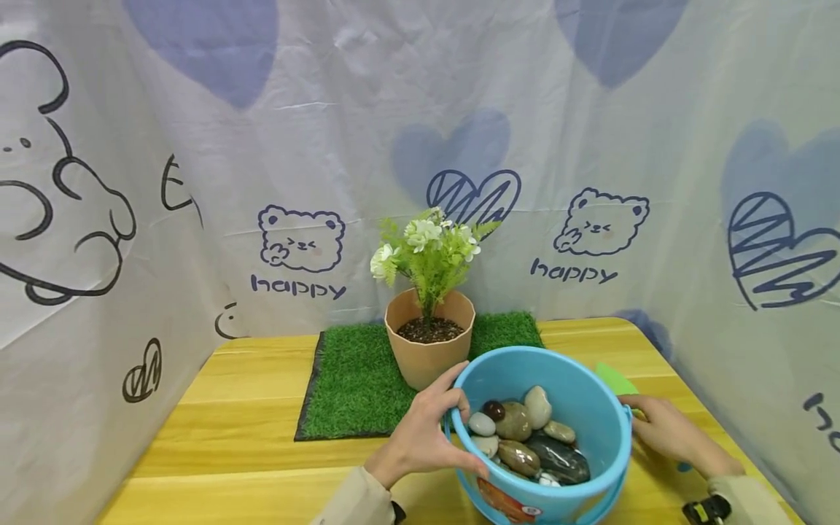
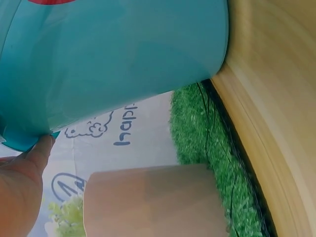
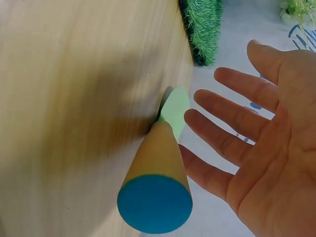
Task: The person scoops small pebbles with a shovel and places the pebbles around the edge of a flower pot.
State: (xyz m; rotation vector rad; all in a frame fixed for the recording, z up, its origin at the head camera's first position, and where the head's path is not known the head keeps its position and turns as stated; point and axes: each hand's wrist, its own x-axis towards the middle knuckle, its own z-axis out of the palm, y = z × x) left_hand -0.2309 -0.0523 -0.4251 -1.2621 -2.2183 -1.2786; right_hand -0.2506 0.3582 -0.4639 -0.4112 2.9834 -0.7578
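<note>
A light blue bucket [image 1: 545, 364] stands at the front of the table, with several smooth stones [image 1: 518, 423] inside. My left hand [image 1: 429, 430] holds its rim on the left, thumb along the near side and fingers at the far side. In the left wrist view, a fingertip meets the bucket [image 2: 123, 54] close to its rim. Beside the bucket's right side is my right hand [image 1: 676, 430], its fingers spread and extended in the right wrist view. Below that hand lies a small shovel with a green blade [image 3: 176, 111] and a wooden handle [image 3: 154, 153] tipped in blue.
Behind the bucket, a potted plant [image 1: 429, 357] with white flowers stands on a green turf mat [image 1: 354, 386]. The wooden table [image 1: 262, 408] is enclosed by a printed white curtain [image 1: 367, 95] at the back and sides.
</note>
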